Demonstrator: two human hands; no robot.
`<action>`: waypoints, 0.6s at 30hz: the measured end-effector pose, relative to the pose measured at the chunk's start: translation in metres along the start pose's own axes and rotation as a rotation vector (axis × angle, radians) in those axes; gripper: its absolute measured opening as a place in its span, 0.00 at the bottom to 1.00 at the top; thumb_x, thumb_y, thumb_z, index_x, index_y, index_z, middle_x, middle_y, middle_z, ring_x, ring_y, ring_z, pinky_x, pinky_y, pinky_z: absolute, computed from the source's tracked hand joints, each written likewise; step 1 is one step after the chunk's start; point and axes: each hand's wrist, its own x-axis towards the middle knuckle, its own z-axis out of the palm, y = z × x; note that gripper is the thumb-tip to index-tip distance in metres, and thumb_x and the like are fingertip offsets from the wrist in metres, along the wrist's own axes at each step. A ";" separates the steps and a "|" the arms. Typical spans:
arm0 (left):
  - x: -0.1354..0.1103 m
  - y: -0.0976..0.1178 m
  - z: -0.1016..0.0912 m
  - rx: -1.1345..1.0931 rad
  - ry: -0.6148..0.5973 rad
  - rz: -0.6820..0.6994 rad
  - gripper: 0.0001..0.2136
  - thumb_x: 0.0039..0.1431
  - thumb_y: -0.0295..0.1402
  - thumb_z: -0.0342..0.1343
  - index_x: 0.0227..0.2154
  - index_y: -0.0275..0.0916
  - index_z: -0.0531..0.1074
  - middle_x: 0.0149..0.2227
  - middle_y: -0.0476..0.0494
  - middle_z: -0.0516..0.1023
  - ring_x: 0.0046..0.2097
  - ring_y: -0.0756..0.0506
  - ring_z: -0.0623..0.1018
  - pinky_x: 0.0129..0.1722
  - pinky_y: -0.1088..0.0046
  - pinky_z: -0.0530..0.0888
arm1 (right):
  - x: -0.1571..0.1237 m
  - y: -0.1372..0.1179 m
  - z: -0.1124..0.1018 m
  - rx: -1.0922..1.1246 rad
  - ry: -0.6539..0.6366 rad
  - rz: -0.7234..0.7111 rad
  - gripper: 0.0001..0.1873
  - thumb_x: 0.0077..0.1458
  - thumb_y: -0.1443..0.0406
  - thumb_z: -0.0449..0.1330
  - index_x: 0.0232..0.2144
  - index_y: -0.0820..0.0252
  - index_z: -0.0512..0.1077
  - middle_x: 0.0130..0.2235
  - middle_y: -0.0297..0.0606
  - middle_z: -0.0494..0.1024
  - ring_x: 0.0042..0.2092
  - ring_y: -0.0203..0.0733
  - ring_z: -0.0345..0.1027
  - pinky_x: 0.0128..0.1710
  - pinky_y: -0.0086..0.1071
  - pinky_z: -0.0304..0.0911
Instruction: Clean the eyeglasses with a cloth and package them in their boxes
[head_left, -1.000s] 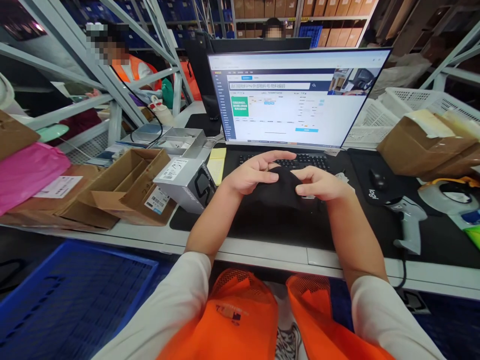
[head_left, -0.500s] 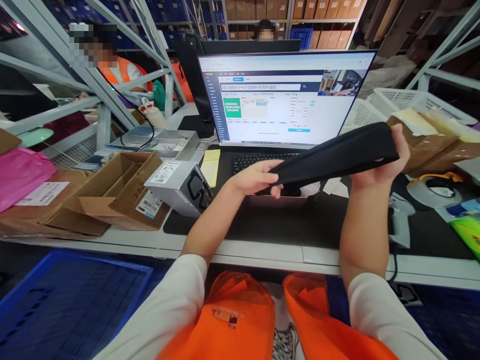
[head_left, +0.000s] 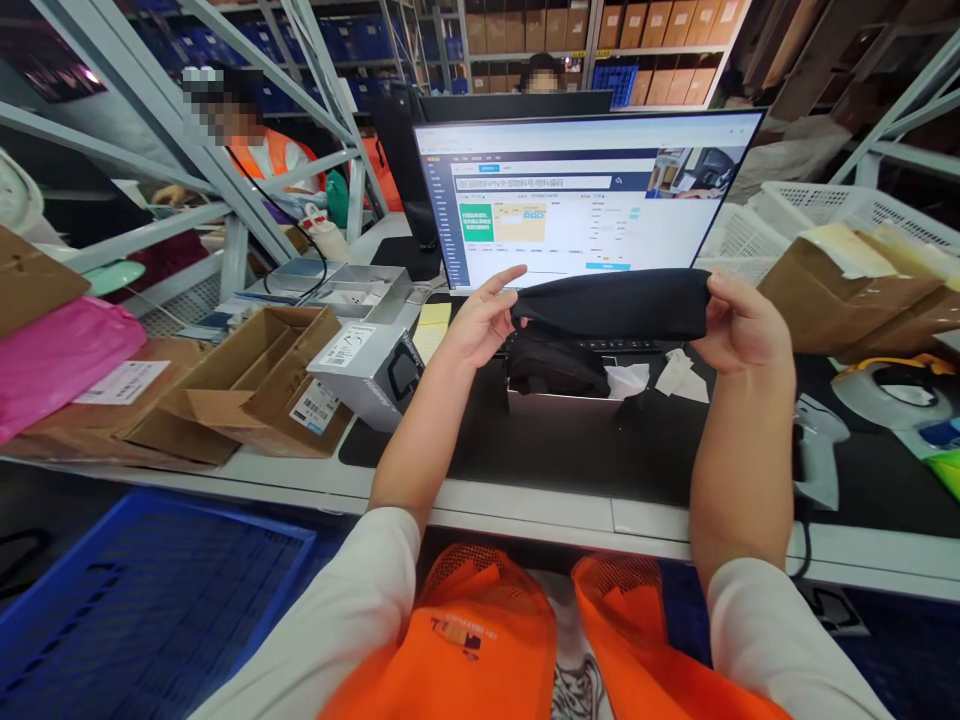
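Observation:
A long strip of black fabric [head_left: 615, 305] is stretched between my two hands in front of the monitor [head_left: 570, 190]. My left hand [head_left: 484, 320] pinches its left end, with the index finger pointing away. The right end is gripped by my right hand [head_left: 750, 325], thumb on the near side. Below the fabric stands a small open box [head_left: 562, 403] holding a bundled black item [head_left: 559, 367] and some white paper [head_left: 627, 380]. The fabric partly covers the keyboard [head_left: 600, 346]. What exactly the fabric piece is, I cannot tell.
Left of my arm stand a grey product box [head_left: 367, 385] and open cardboard boxes [head_left: 255, 390]. A handheld scanner [head_left: 819, 450] and a tape roll [head_left: 892, 385] lie at the right. A blue crate [head_left: 150, 600] is below the desk. Another person [head_left: 274, 155] sits behind the frame at left.
The black fabric has come down at its right end and now hangs nearly level. My right hand has lowered, and the open box beneath shows more. The view has shifted slightly.

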 end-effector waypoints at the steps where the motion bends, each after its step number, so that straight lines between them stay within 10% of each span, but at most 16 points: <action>1: 0.000 0.002 0.001 -0.016 0.021 0.019 0.21 0.52 0.32 0.68 0.50 0.43 0.76 0.28 0.53 0.76 0.27 0.53 0.76 0.33 0.77 0.76 | 0.001 0.001 0.001 0.001 -0.007 0.020 0.16 0.42 0.56 0.71 0.26 0.55 0.69 0.23 0.29 0.68 0.24 0.36 0.58 0.29 0.35 0.61; 10: 0.001 0.005 -0.001 -0.022 0.082 -0.049 0.21 0.52 0.40 0.68 0.48 0.42 0.77 0.27 0.51 0.76 0.25 0.52 0.73 0.28 0.76 0.72 | 0.006 0.006 0.014 0.106 0.040 0.033 0.24 0.40 0.63 0.66 0.44 0.57 0.77 0.23 0.28 0.71 0.25 0.35 0.62 0.29 0.32 0.62; 18: -0.008 0.008 -0.004 0.679 -0.167 -0.134 0.18 0.49 0.44 0.71 0.38 0.35 0.81 0.27 0.47 0.76 0.29 0.49 0.73 0.31 0.73 0.67 | -0.006 -0.004 0.017 0.040 0.011 -0.150 0.25 0.35 0.70 0.66 0.42 0.55 0.80 0.19 0.27 0.68 0.21 0.32 0.50 0.21 0.29 0.46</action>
